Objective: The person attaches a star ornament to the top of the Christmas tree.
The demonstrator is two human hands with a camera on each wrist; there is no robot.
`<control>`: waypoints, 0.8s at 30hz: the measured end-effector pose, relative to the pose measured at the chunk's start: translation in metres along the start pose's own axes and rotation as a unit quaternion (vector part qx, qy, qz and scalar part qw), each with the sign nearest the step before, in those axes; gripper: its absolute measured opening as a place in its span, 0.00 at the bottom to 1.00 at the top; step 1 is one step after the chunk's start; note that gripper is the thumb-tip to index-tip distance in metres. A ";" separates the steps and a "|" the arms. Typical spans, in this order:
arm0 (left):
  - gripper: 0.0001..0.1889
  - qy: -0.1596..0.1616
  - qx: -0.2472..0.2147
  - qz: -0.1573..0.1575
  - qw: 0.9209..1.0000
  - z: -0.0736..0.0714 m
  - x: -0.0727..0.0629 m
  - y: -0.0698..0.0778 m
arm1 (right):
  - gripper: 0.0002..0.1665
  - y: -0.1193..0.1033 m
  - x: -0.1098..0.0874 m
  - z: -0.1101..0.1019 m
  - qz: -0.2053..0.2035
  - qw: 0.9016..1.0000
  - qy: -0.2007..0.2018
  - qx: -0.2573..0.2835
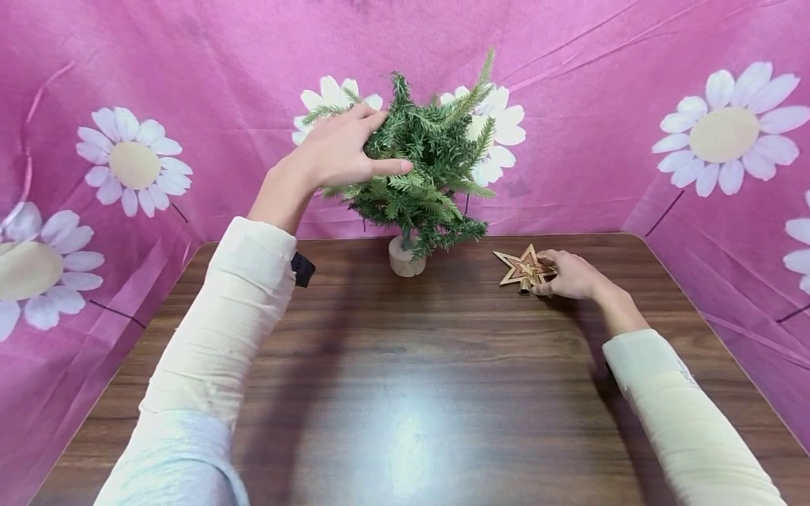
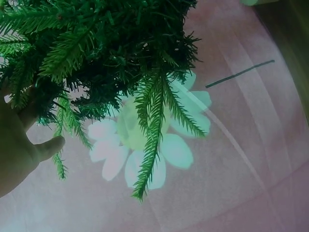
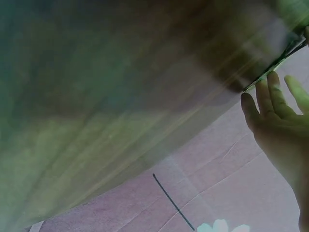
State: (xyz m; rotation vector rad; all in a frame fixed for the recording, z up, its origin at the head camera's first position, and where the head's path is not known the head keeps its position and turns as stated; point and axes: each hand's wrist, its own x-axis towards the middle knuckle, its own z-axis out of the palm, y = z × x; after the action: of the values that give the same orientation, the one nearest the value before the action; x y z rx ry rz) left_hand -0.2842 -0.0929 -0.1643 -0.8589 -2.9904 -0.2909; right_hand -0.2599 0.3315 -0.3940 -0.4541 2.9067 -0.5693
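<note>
A small artificial Christmas tree (image 1: 436,151) stands upright on a round wooden base (image 1: 407,256) toward the back of the table. My left hand (image 1: 342,147) is at its upper left, thumb stretched straight across the front branches and the other fingers partly hidden in the needles. Up close, the left wrist view shows the thumb apart from the fingers beside the green branches (image 2: 149,135). To the right of the tree, a gold star tree topper (image 1: 525,268) lies low over the table. My right hand (image 1: 572,275) pinches its right side between thumb and fingers.
The dark wood-grain table (image 1: 405,351) ends at a rounded back edge. Pink fabric (image 1: 569,42) with large white daisies encloses the back and both sides. A black wrist-camera piece (image 1: 304,270) shows at the left sleeve cuff.
</note>
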 end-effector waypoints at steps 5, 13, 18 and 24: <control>0.55 0.011 -0.026 0.016 0.999 0.004 0.000 -0.002 | 0.46 -0.002 0.004 0.002 0.007 1.000 0.011 0.009; 0.54 0.024 -0.043 0.022 0.999 0.009 0.000 -0.003 | 0.47 -0.006 0.004 0.000 0.016 1.000 0.016 -0.018; 0.53 0.028 -0.049 0.025 0.998 0.010 -0.002 -0.003 | 0.46 -0.010 0.004 -0.005 -0.002 0.999 0.038 -0.022; 0.52 0.026 -0.060 0.021 0.998 0.011 -0.003 -0.003 | 0.45 -0.011 0.004 -0.006 -0.015 0.998 0.062 -0.010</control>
State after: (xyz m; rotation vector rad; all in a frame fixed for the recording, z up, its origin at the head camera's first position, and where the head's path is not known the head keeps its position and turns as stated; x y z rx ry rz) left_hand -0.2823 -0.0948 -0.1756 -0.9084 -2.9283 -0.4892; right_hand -0.2614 0.3223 -0.3848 -0.4828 3.0314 -0.5925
